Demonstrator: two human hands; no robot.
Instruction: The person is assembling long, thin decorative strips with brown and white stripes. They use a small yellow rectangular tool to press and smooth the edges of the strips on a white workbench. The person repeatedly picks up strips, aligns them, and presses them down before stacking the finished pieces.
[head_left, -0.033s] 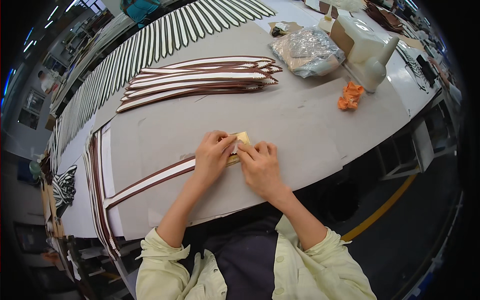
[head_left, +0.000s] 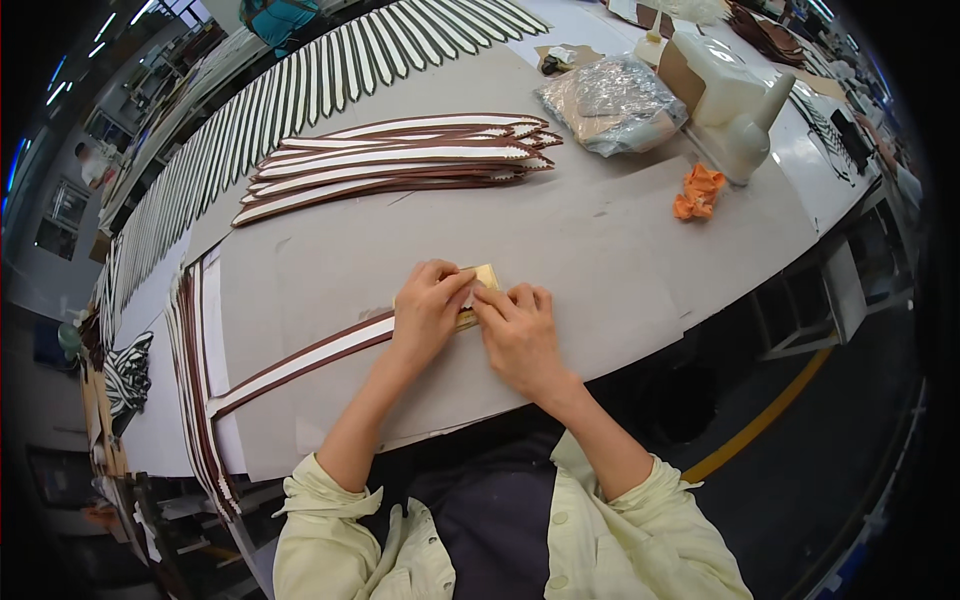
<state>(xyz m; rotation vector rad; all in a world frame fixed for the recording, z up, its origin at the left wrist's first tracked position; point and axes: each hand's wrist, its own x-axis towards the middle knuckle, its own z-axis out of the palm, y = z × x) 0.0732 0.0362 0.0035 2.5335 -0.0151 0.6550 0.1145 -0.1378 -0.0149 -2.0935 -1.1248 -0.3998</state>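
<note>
A long white strap with brown edges (head_left: 310, 365) runs across the table from the left and goes under my left hand (head_left: 425, 318). That hand is closed over its right-hand end, thumb and forefinger pinched. My right hand (head_left: 522, 335) is closed beside it, and its thumb and forefinger meet the left fingertips at the strap's end. What the right fingertips pinch is hidden. Beneath the fingertips lies a flat yellow block (head_left: 486, 274), partly covered by both hands.
A pile of brown-edged white straps (head_left: 400, 155) lies beyond my hands, with a row of dark-edged strips (head_left: 320, 75) behind. More straps (head_left: 195, 380) hang over the left edge. Right: plastic-wrapped bundle (head_left: 615, 105), orange crumpled piece (head_left: 698, 192), whitish plastic bottle (head_left: 745, 145).
Almost nothing differs. My left hand has shifted very slightly to the right along the strap; both hands keep the same closed pose.
</note>
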